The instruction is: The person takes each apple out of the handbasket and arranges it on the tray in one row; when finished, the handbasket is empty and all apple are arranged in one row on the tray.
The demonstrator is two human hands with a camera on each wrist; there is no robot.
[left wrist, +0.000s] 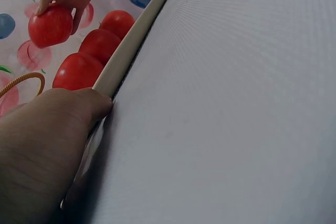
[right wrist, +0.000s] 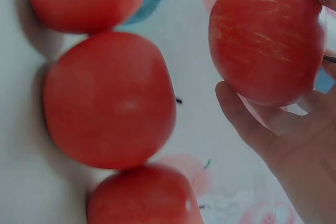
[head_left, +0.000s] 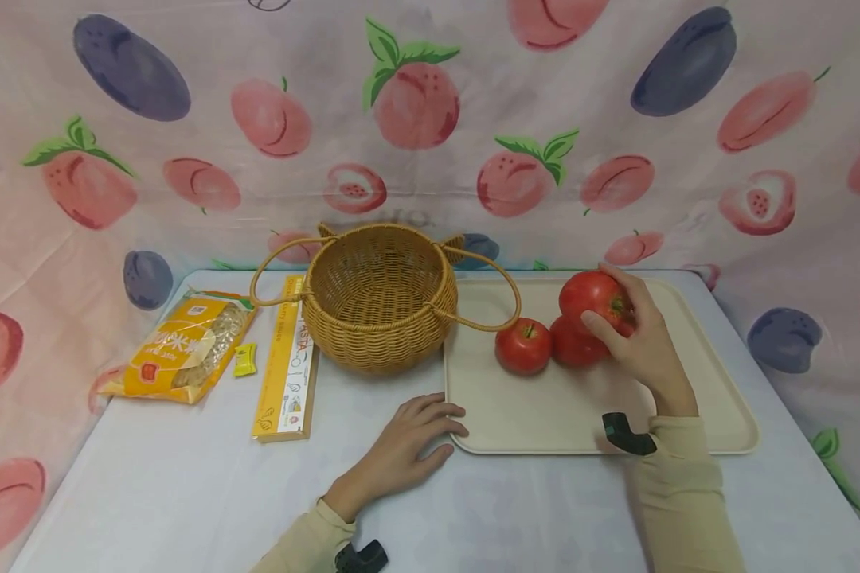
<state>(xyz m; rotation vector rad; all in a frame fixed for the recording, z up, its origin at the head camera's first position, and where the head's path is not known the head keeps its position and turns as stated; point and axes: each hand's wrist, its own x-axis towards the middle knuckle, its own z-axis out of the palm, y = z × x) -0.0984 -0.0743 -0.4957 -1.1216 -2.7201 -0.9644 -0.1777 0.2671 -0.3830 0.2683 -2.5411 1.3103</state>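
My right hand (head_left: 645, 346) holds a red apple (head_left: 589, 296) up above the cream tray (head_left: 530, 414), thumb and fingers around its sides. In the right wrist view the lifted apple (right wrist: 265, 40) shows faint yellow streaks. Three more apples sit in a touching row on the tray: a middle one (right wrist: 110, 100) and one on either side. From the head, one apple (head_left: 523, 347) is in full view, another (head_left: 575, 344) is partly covered, and the third is hidden. At the tray's front left corner rests my left hand (head_left: 404, 450), fingers relaxed, fingertips at the rim.
Left of the tray stands a wicker basket (head_left: 380, 342) with two handles spread out; its right handle (head_left: 505, 298) reaches over the tray. Farther left are a yellow pasta box (head_left: 283, 374), a small yellow packet (head_left: 244, 360) and an orange food bag (head_left: 186, 346). Fruit-print cloth (head_left: 416, 175) hangs behind.
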